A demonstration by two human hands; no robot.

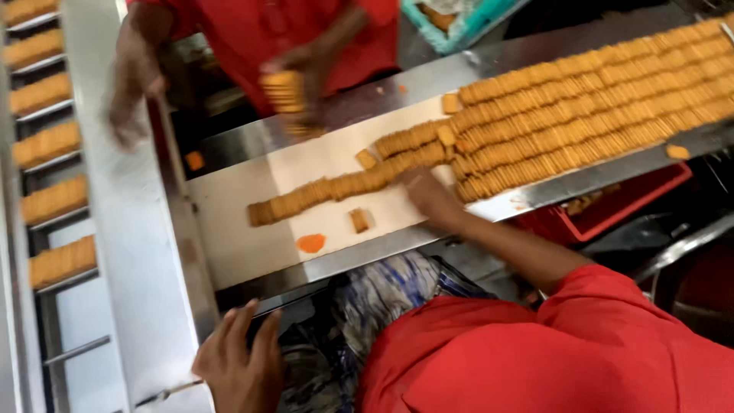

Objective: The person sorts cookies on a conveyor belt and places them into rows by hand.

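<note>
Reaching out over the belt, the right hand (430, 197) lands at the near end of the biscuit rows, palm down. Its fingers (413, 180) lie nearly flat and close together, pressing on the tail of a row of biscuits (336, 188) that trails off toward eight o'clock. Nothing is pinched or lifted; whether a fingertip curls round a biscuit underneath, I cannot tell.

The biscuits stand on edge, packed face to face, which is why they hold as long lines on the conveyor surface (252, 245). Up toward two o'clock the packed rows (596, 107) run side by side; nearer the hand they thin to a single ragged line. A few loose biscuits (359, 220) lie flat, one just at seven o'clock from the hand, with an orange smear (310, 243) beyond it.

The left hand (237, 367) sits low at seven o'clock, well apart from the belt, fingers spread loosely on the steel frame (145, 252), gripping nothing, seemingly a brace for the lean.

At eleven o'clock a co-worker in red holds a stacked handful (283, 92) above the belt's far edge. Loaded trays (46, 145) line the far left; a red crate (612, 206) sits below the belt.
</note>
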